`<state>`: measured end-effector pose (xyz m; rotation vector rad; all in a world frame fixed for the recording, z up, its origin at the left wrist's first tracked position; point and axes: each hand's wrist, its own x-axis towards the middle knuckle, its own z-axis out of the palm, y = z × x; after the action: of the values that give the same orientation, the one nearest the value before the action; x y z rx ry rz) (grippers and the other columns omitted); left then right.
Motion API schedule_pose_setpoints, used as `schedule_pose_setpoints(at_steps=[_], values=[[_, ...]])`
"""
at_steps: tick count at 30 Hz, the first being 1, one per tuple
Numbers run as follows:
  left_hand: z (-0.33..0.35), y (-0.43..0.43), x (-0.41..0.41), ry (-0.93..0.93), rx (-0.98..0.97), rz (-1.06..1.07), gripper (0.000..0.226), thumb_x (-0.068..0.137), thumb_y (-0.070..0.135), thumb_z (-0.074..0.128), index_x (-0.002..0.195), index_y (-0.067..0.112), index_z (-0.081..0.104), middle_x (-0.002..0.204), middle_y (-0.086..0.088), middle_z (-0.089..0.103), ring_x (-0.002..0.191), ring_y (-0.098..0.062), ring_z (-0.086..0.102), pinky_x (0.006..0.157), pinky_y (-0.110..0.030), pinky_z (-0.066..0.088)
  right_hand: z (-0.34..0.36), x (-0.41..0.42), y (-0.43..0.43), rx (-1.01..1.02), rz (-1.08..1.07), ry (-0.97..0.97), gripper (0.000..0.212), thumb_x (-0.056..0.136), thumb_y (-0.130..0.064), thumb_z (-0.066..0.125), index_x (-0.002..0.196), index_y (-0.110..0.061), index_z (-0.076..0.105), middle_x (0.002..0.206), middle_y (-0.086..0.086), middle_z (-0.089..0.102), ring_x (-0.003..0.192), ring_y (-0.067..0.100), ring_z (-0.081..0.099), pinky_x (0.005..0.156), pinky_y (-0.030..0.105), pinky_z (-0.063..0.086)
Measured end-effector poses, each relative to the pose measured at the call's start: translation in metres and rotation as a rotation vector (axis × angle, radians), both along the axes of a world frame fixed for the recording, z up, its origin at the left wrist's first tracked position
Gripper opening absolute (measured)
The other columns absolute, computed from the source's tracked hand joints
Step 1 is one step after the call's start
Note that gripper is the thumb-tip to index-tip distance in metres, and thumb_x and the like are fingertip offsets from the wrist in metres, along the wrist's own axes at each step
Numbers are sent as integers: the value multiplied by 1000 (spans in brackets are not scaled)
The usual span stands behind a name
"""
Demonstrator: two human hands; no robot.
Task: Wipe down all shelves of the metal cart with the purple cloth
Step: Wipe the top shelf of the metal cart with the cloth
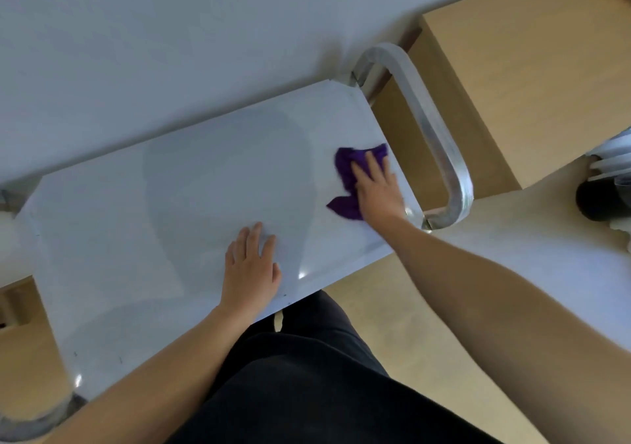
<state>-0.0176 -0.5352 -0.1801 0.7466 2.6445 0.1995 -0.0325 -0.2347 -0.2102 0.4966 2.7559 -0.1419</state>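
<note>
The metal cart's top shelf (136,225) is a shiny, reflective steel sheet that runs from lower left to upper right below me. The purple cloth (345,170) lies crumpled near the shelf's right end. My right hand (377,189) presses flat on the cloth, fingers spread over it. Near the shelf's front edge my left hand (251,266) rests palm down on bare metal, fingers apart, holding nothing. The lower shelves are hidden under the top one.
A curved metal handle (430,129) rises at the cart's right end, another (30,419) at the lower left. A light wooden cabinet (519,78) stands beyond the right handle. A white wall fills the top. A dark round object (597,201) sits at the right edge.
</note>
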Motion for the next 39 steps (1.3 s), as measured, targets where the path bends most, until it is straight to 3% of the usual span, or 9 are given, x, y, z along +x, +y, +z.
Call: schedule_pose_setpoints(at_steps=[3, 8, 13, 17, 22, 27, 34, 37, 39], values=[[-2, 7, 2, 4, 1, 46, 48, 76, 11, 65, 124, 5, 58, 144, -22, 43, 133, -44, 40, 100, -57, 42, 7, -14, 20, 5, -65, 49, 49, 101, -26, 35, 150, -29, 29, 163, 2, 10, 148, 39, 0, 121, 52, 9], [-2, 18, 4, 14, -12, 129, 49, 74, 7, 63, 123, 3, 57, 145, -23, 42, 136, -44, 37, 103, -59, 38, 9, -48, -40, 18, -142, 39, 56, 99, -30, 35, 153, -30, 18, 164, 6, 1, 147, 43, -6, 119, 55, 6], [1, 26, 4, 6, -35, 192, 52, 72, 5, 63, 124, 3, 58, 145, -23, 41, 136, -44, 35, 104, -60, 37, 5, -61, -104, -130, 356, 12, 63, 96, -29, 48, 152, -32, 19, 164, 3, -2, 147, 40, -11, 119, 55, 6], [0, 27, 4, 25, -22, 201, 51, 72, 4, 63, 122, 4, 59, 142, -23, 44, 135, -44, 38, 103, -60, 39, 5, -78, -53, -198, 626, 64, 49, 102, -33, 37, 151, -32, 29, 163, -1, 10, 150, 33, 0, 120, 49, 8], [0, 28, 5, 23, 11, 228, 52, 73, 4, 62, 125, 7, 58, 144, -20, 43, 136, -42, 37, 103, -58, 40, 11, -114, 19, -122, 216, 113, 46, 103, -28, 35, 149, -27, 34, 163, 4, 14, 149, 36, 4, 119, 52, 12], [6, 13, 10, -10, 29, 299, 53, 72, 4, 65, 125, 11, 59, 144, -18, 44, 134, -38, 42, 99, -50, 46, 11, -117, -37, -67, -19, 131, 48, 104, -31, 29, 151, -30, 26, 164, 3, 6, 149, 38, -3, 121, 50, 8], [12, -56, 22, -42, -22, 361, 59, 79, 10, 63, 135, 19, 52, 149, -12, 39, 137, -32, 38, 100, -46, 44, 2, -58, -216, -203, 556, 14, 53, 100, -32, 43, 150, -33, 27, 164, 0, 1, 149, 36, -8, 120, 49, 4], [11, -93, 30, -48, -29, 391, 57, 82, 14, 60, 138, 20, 49, 150, -9, 36, 138, -29, 35, 102, -44, 42, 1, -53, -224, -231, 700, 24, 72, 87, -25, 65, 149, -30, 29, 164, 1, 5, 149, 34, -4, 121, 50, 4], [10, -114, 35, -51, -29, 401, 55, 84, 17, 57, 138, 20, 47, 151, -7, 34, 138, -27, 35, 105, -44, 40, 2, -63, -204, -214, 658, 73, 64, 90, -25, 60, 148, -30, 34, 163, 2, 11, 150, 34, 1, 120, 51, 10]])
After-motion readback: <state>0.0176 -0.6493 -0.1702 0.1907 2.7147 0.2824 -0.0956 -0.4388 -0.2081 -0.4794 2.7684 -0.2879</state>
